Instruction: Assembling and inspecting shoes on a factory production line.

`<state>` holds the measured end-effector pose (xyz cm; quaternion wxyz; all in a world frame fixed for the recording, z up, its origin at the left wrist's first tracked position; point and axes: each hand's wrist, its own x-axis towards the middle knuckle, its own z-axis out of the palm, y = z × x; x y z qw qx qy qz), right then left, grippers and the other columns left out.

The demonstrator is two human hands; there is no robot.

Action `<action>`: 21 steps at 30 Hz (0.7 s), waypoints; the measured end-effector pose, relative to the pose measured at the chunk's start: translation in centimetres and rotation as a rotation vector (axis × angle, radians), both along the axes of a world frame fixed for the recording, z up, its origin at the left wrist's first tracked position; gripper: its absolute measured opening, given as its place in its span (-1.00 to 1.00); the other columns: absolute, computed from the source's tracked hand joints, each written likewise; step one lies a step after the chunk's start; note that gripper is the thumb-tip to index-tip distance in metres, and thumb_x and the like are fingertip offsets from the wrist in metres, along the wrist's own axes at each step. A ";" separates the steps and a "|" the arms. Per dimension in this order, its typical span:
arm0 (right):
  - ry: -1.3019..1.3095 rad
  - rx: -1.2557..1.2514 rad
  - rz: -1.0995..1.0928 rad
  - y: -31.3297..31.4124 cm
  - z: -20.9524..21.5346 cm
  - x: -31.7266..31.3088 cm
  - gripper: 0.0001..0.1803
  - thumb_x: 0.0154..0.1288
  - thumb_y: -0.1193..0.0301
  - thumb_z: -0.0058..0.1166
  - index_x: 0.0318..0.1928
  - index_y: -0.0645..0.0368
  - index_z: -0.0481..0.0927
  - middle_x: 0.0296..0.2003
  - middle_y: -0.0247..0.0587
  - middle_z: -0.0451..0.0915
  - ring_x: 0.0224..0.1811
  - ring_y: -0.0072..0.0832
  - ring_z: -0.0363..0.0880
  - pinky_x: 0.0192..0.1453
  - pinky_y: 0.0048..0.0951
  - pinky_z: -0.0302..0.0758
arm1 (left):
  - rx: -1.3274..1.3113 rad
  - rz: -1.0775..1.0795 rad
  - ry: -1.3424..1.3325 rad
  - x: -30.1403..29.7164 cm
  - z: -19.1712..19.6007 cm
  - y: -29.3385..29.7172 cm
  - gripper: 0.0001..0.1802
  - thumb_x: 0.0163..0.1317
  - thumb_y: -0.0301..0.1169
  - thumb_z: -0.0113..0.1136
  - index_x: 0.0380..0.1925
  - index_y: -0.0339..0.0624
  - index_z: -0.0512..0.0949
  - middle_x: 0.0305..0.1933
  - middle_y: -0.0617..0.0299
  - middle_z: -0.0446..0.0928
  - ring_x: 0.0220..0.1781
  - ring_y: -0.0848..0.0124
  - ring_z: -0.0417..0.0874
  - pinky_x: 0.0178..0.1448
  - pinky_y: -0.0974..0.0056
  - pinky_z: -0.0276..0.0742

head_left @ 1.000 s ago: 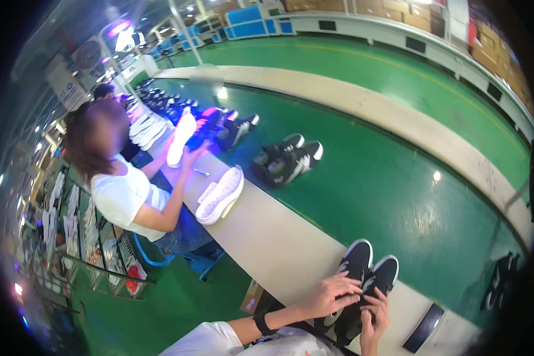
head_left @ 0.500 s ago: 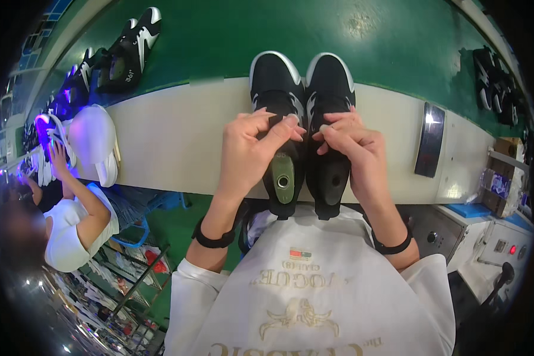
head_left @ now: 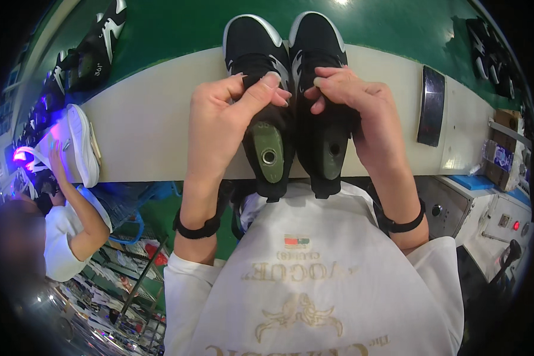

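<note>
Two black shoes with white and silver trim stand side by side before me, toes pointing away: the left shoe [head_left: 250, 41] and the right shoe [head_left: 317, 38]. A shoe last fills each; the left last [head_left: 267, 151] has a green top with a metal-ringed hole, the right last [head_left: 333, 151] a dark one. Over the left shoe's throat, my left hand [head_left: 222, 121] pinches with thumb and forefinger. My right hand [head_left: 368, 110] pinches likewise over the right shoe. Whether tongue, lace or something else is between the fingertips is too small to tell.
A curved dark strip [head_left: 431, 107] lies on the pale ledge [head_left: 154, 118]. Beyond runs a green surface [head_left: 391, 26] with more black shoes [head_left: 98, 53] at left and right. A co-worker's hand [head_left: 56, 157] is beside a white shoe [head_left: 84, 145] at left. Metal machine boxes [head_left: 451, 204] stand at right.
The whole view has shifted, so shoes and hands appear higher and slightly left. My right hand sits a little farther right over its shoe. At left, the co-worker's white shoe has turned.
</note>
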<state>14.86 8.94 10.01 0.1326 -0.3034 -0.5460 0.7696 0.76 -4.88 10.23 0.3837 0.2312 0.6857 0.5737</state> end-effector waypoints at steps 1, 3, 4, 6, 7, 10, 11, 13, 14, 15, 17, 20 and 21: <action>0.007 -0.062 -0.015 0.2 0.0 0.1 -0.76 0.20 0.42 0.08 -0.44 0.34 0.72 -0.41 -0.16 0.68 0.19 -0.33 0.37 0.30 -0.33 0.22 | 0.001 -0.005 -0.006 0.0 0.0 0.1 -0.67 0.28 -0.30 0.23 -0.51 -0.39 0.66 -0.43 0.13 0.68 -0.36 0.50 0.64 -0.19 0.43 0.49; 0.002 -0.083 -0.004 0.4 0.0 0.2 -0.76 0.20 0.44 0.08 -0.42 0.36 0.71 -0.41 -0.16 0.68 0.21 -0.33 0.36 0.30 -0.34 0.23 | 0.009 -0.002 -0.020 0.0 0.0 0.2 -0.66 0.28 -0.29 0.22 -0.51 -0.39 0.67 -0.43 0.14 0.68 -0.36 0.52 0.63 -0.20 0.44 0.49; 0.002 -0.095 -0.005 0.4 0.0 0.2 -0.77 0.20 0.44 0.07 -0.42 0.37 0.71 -0.40 -0.16 0.68 0.21 -0.33 0.35 0.30 -0.35 0.23 | 0.009 -0.003 -0.022 0.0 0.0 0.2 -0.66 0.28 -0.29 0.22 -0.51 -0.39 0.67 -0.43 0.14 0.68 -0.36 0.52 0.63 -0.20 0.44 0.49; 0.000 -0.106 -0.007 0.5 0.0 0.3 -0.77 0.21 0.45 0.07 -0.42 0.38 0.71 -0.39 -0.15 0.68 0.22 -0.33 0.35 0.30 -0.35 0.23 | -0.003 -0.013 -0.011 0.0 0.1 0.3 -0.67 0.28 -0.30 0.22 -0.50 -0.39 0.67 -0.43 0.14 0.68 -0.38 0.52 0.62 -0.21 0.45 0.49; 0.001 -0.103 -0.004 0.5 -0.1 0.3 -0.77 0.21 0.45 0.08 -0.41 0.37 0.71 -0.38 -0.15 0.68 0.22 -0.33 0.35 0.31 -0.35 0.23 | -0.001 -0.014 -0.013 0.1 0.0 0.3 -0.67 0.28 -0.30 0.22 -0.50 -0.39 0.67 -0.43 0.14 0.68 -0.38 0.52 0.62 -0.21 0.45 0.49; 0.020 -0.036 0.018 0.4 -0.1 0.4 -0.76 0.23 0.42 0.09 -0.40 0.35 0.72 -0.32 -0.15 0.69 0.22 -0.34 0.36 0.32 -0.34 0.22 | 0.000 -0.001 -0.024 0.2 0.0 0.3 -0.69 0.27 -0.31 0.22 -0.48 -0.37 0.68 -0.45 0.16 0.68 -0.39 0.53 0.61 -0.23 0.44 0.48; 0.037 0.025 0.039 0.2 -0.1 0.4 -0.76 0.24 0.40 0.10 -0.39 0.33 0.73 -0.28 -0.15 0.69 0.21 -0.35 0.37 0.33 -0.33 0.21 | -0.017 0.001 0.057 0.3 -0.1 0.0 -0.72 0.27 -0.32 0.21 -0.42 -0.36 0.69 -0.36 0.12 0.69 -0.28 0.45 0.64 -0.11 0.38 0.49; 0.048 0.266 0.036 -0.7 -0.8 0.8 -0.75 0.29 0.36 0.11 -0.38 0.27 0.74 -0.13 -0.14 0.67 0.23 -0.32 0.38 0.40 -0.29 0.14 | -0.017 -0.008 0.136 0.7 -0.8 -0.2 -0.74 0.27 -0.33 0.20 -0.36 -0.34 0.69 -0.28 0.09 0.70 -0.18 0.38 0.67 0.01 0.33 0.50; 0.024 0.335 0.044 -1.1 -1.0 1.3 -0.76 0.31 0.35 0.09 -0.33 0.24 0.74 -0.03 -0.14 0.64 0.28 -0.29 0.37 0.45 -0.23 0.07 | 0.036 -0.006 0.382 1.2 -1.4 -0.6 -0.76 0.26 -0.35 0.19 -0.26 -0.31 0.68 -0.12 0.03 0.66 0.00 0.28 0.62 0.15 0.25 0.42; 0.049 0.412 0.093 -1.2 -0.8 1.9 -0.75 0.28 0.34 0.12 -0.17 0.22 0.71 0.12 -0.06 0.54 0.39 -0.18 0.26 0.48 -0.14 0.04 | 0.090 -0.006 0.625 1.9 -2.2 -1.1 -0.75 0.26 -0.36 0.19 -0.16 -0.29 0.66 0.04 -0.02 0.61 0.18 0.18 0.56 0.30 0.17 0.35; 0.053 0.583 0.084 -1.4 -1.3 3.2 -0.56 0.21 0.29 0.22 0.08 0.17 0.60 0.32 0.05 0.32 0.48 -0.05 0.08 0.49 -0.08 0.02 | 0.147 -0.012 0.537 3.3 -2.7 -2.0 -0.46 0.19 -0.36 0.28 0.18 -0.29 0.45 0.42 -0.18 0.20 0.43 -0.02 0.26 0.46 0.06 0.11; -0.030 0.637 0.145 -3.1 -1.4 5.1 -0.18 0.11 0.25 0.34 0.35 0.14 0.29 0.46 0.17 -0.07 0.53 0.09 -0.14 0.51 -0.03 -0.04 | 0.004 0.077 0.547 6.1 -2.7 -3.4 -0.21 0.10 -0.38 0.37 0.31 -0.35 0.23 0.45 -0.26 0.09 0.46 -0.07 0.19 0.46 0.05 0.11; -0.035 0.627 0.123 -4.3 -1.1 4.7 -0.09 0.09 0.24 0.36 0.40 0.14 0.20 0.47 0.20 -0.13 0.53 0.12 -0.18 0.51 -0.03 -0.06 | -0.031 0.112 0.505 6.5 -2.2 -4.0 -0.15 0.07 -0.41 0.38 0.33 -0.37 0.18 0.45 -0.27 0.08 0.46 -0.08 0.17 0.46 0.05 0.11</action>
